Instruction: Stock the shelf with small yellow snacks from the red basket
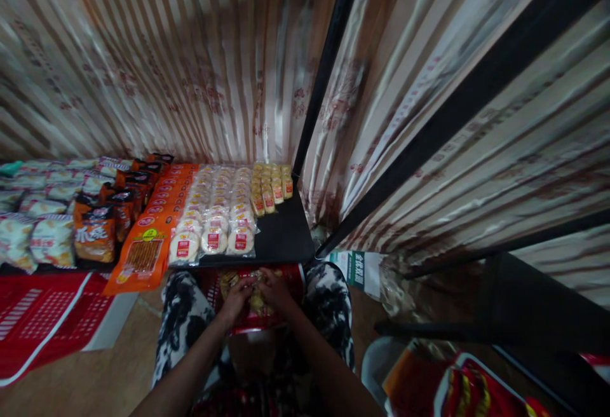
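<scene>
Between my knees is a red basket [295,277] with small yellowish wrapped snack packets [257,304] in it. My left hand [236,299] reaches in from the left, its fingers bent together at a small packet. Close beside it, my right hand [274,290] is closed on the packets from the right. The hands nearly meet, and their fingers hide most of what they grip. On the black shelf [286,232] just beyond, similar small yellow packets [271,191] stand in rows at the right end.
Left of those are rows of round white wrapped cakes [214,236], orange snack bags [147,245], brown-orange bags [95,232] and white bags [52,239]. A red basket [38,321] lies at lower left. Black frame bars [328,67] cross the pleated curtain [214,54]. Red packages [476,391] lie at lower right.
</scene>
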`<state>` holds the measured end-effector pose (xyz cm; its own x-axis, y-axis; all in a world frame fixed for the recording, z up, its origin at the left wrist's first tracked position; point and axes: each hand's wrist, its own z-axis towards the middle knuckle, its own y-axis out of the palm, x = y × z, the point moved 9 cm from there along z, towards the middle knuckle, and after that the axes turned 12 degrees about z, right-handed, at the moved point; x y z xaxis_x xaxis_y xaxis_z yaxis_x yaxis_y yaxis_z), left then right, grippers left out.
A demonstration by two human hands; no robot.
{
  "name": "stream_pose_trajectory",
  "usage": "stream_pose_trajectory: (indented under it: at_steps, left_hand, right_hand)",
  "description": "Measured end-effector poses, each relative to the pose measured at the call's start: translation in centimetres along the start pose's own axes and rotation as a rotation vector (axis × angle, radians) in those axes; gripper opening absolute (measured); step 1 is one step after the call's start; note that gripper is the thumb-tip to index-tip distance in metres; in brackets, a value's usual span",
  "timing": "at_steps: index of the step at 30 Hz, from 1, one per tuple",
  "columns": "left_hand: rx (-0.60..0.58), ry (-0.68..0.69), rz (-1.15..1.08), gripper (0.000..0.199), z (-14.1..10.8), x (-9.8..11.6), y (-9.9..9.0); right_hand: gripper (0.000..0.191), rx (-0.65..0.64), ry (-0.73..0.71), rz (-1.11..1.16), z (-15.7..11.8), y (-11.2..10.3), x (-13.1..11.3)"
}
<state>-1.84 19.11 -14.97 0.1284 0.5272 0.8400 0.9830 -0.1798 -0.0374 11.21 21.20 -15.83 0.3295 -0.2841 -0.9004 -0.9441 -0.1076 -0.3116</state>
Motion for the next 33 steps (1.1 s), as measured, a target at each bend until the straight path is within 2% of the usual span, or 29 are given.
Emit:
stream_pose_trajectory:
  at_steps: [10,18,25,29,33]
  left_hand:
    - [-0.01,0.046,-0.103,0.033,-1.4,1.7,0.6]
    - [-0.143,0.121,0.051,0.041,-3.4,4.4,1.6]
    - [-0.137,0.23,0.081,0.038,-3.3,6.0,2.4]
    - [-0.173,0.223,0.013,0.035,-3.5,6.3,2.7]
    - [-0.192,0.198,-0.165,0.037,-3.8,6.3,2.7]
  right_hand:
    - [0.024,-0.062,0.034,0.017,-1.5,0.0,-2.2]
    - [0.026,-0.009,-0.079,-0.156,-2.5,-2.5,-4.8]
    - [0.032,-0.016,-0.167,-0.322,-4.0,-3.6,-8.0]
    - [0.04,0.032,-0.237,-0.368,-4.6,-4.3,-9.6]
    - [0.044,0.073,-0.253,-0.222,-5.0,-5.0,-9.9]
